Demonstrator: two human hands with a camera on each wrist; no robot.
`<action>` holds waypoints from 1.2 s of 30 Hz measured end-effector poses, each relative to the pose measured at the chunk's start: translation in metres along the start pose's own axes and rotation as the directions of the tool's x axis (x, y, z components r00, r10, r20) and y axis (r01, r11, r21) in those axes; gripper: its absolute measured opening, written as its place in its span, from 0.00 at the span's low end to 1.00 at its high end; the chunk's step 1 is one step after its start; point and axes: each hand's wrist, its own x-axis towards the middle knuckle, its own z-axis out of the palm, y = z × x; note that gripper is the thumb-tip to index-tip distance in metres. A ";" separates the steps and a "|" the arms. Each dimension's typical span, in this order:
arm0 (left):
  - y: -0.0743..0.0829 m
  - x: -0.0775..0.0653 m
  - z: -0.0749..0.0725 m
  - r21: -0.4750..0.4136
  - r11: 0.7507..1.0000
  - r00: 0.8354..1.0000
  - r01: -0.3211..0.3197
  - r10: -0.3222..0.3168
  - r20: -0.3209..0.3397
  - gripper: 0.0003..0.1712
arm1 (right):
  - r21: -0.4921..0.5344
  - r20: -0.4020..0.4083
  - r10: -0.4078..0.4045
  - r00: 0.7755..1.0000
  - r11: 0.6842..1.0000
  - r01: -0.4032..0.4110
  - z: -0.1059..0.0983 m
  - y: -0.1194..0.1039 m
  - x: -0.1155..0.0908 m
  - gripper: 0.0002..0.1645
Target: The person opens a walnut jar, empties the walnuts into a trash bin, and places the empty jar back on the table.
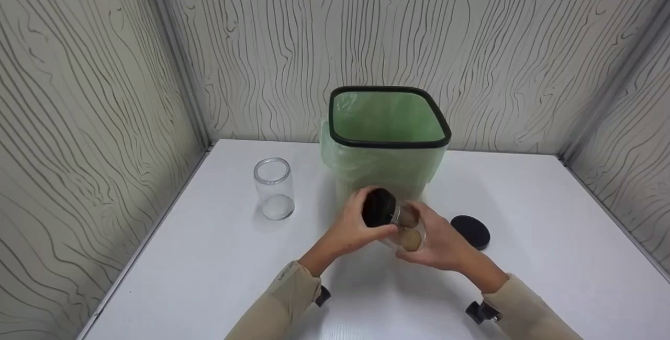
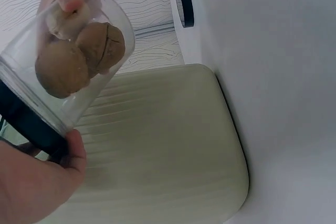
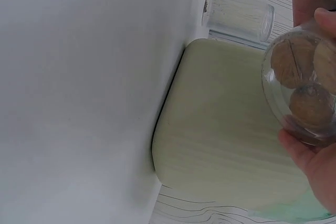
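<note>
Both hands hold a clear jar (image 2: 113, 11), tilted in front of the bin in the head view. My left hand (image 1: 349, 231) grips its black lid (image 1: 379, 207), thumb and fingers curled round the edge. Around the jar's bottom end curl the fingers of my right hand (image 1: 438, 239). Several brown walnuts (image 2: 62, 69) lie inside, seen through the clear wall in both wrist views. The lid sits on the jar's mouth.
A bin (image 1: 387, 165) with a pale green liner and black rim stands upright at the back. Left of it is an uncovered clear jar (image 1: 275, 191). To the right, beside my right hand, a second black lid (image 1: 471, 231) lies on the white table (image 1: 183, 277).
</note>
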 end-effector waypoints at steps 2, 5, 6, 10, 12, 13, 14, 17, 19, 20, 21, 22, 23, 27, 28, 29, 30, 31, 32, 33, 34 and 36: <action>0.000 0.000 0.000 0.002 1.000 1.000 0.013 -0.013 -0.001 0.49 | -0.003 0.002 -0.001 1.000 1.000 0.001 0.000 0.001 0.000 0.54; -0.001 0.000 0.000 0.000 1.000 1.000 0.014 -0.014 0.001 0.49 | 0.009 0.007 0.008 1.000 1.000 -0.008 0.000 0.001 -0.001 0.54; -0.001 0.000 0.000 -0.002 1.000 1.000 0.016 -0.016 0.003 0.49 | 0.016 0.010 0.012 1.000 1.000 -0.012 0.000 0.001 -0.001 0.54; -0.002 0.000 0.000 -0.011 1.000 1.000 0.023 -0.023 0.007 0.49 | 0.047 0.007 0.025 1.000 0.999 -0.025 0.000 0.002 -0.002 0.55; -0.002 0.000 -0.001 -0.016 1.000 1.000 0.021 -0.021 0.007 0.49 | 0.061 0.002 0.031 1.000 0.998 -0.031 -0.001 0.004 -0.003 0.55; -0.002 0.000 -0.002 -0.015 1.000 1.000 0.020 -0.020 0.006 0.49 | 0.067 -0.002 0.035 0.999 0.997 -0.034 -0.002 0.004 -0.003 0.55; -0.002 0.000 -0.002 -0.015 1.000 1.000 0.014 -0.014 0.005 0.49 | 0.073 -0.006 0.037 0.999 0.997 -0.036 -0.002 0.004 -0.003 0.55; -0.002 0.000 -0.003 -0.008 1.000 1.000 -0.007 0.007 0.001 0.49 | 0.087 -0.007 0.044 0.999 0.995 -0.043 -0.004 0.005 -0.003 0.54; -0.003 0.000 -0.003 -0.004 1.000 1.000 -0.018 0.018 0.002 0.49 | 0.093 -0.007 0.043 0.999 0.995 -0.043 -0.004 0.005 -0.003 0.55; -0.004 0.000 -0.004 -0.003 1.000 1.000 -0.026 0.026 0.003 0.49 | 0.096 -0.005 0.043 0.999 0.994 -0.043 -0.005 0.005 -0.003 0.55; -0.004 0.000 -0.004 -0.001 1.000 1.000 -0.030 0.030 0.004 0.49 | 0.098 -0.004 0.042 0.999 0.994 -0.041 -0.005 0.005 -0.004 0.55; -0.004 0.000 -0.004 -0.002 0.999 0.999 -0.035 0.035 0.008 0.49 | 0.100 -0.003 0.040 0.999 0.994 -0.040 -0.005 0.006 -0.004 0.56; -0.005 -0.001 -0.004 -0.003 0.999 0.999 -0.036 0.036 0.013 0.50 | 0.101 -0.001 0.040 0.999 0.994 -0.039 -0.005 0.006 -0.004 0.56; -0.006 -0.002 -0.005 0.000 1.000 0.999 -0.016 0.016 0.029 0.50 | 0.108 -0.005 0.041 0.999 0.993 -0.040 -0.006 0.007 -0.006 0.56; -0.006 -0.002 -0.005 0.001 1.000 0.999 -0.005 0.005 0.033 0.51 | 0.108 -0.008 0.041 0.999 0.993 -0.040 -0.006 0.008 -0.006 0.56; -0.007 -0.003 -0.006 0.002 1.000 0.999 0.004 -0.004 0.036 0.51 | 0.109 -0.009 0.042 0.999 0.993 -0.041 -0.006 0.008 -0.006 0.56; -0.007 -0.003 -0.006 0.004 1.000 0.999 0.015 -0.015 0.038 0.51 | 0.107 -0.010 0.045 0.999 0.993 -0.044 -0.007 0.008 -0.006 0.56; -0.007 -0.003 -0.007 0.005 1.000 0.999 0.024 -0.025 0.041 0.51 | 0.105 -0.011 0.048 0.999 0.993 -0.047 -0.007 0.008 -0.006 0.56; -0.008 -0.004 -0.007 0.008 1.000 0.999 0.030 -0.030 0.043 0.51 | 0.100 -0.010 0.055 0.998 0.994 -0.053 -0.007 0.007 -0.006 0.56; -0.008 -0.004 -0.008 0.013 0.999 0.998 0.033 -0.034 0.045 0.52 | 0.096 -0.009 0.060 0.998 0.994 -0.059 -0.008 0.007 -0.006 0.56; -0.009 -0.004 -0.009 0.018 0.999 0.998 0.036 -0.037 0.046 0.52 | 0.093 -0.008 0.066 0.998 0.994 -0.065 -0.008 0.007 -0.006 0.57; -0.010 -0.005 -0.010 0.034 0.999 0.998 0.038 -0.039 0.048 0.53 | 0.092 -0.002 0.085 0.996 0.992 -0.084 -0.008 0.006 -0.007 0.57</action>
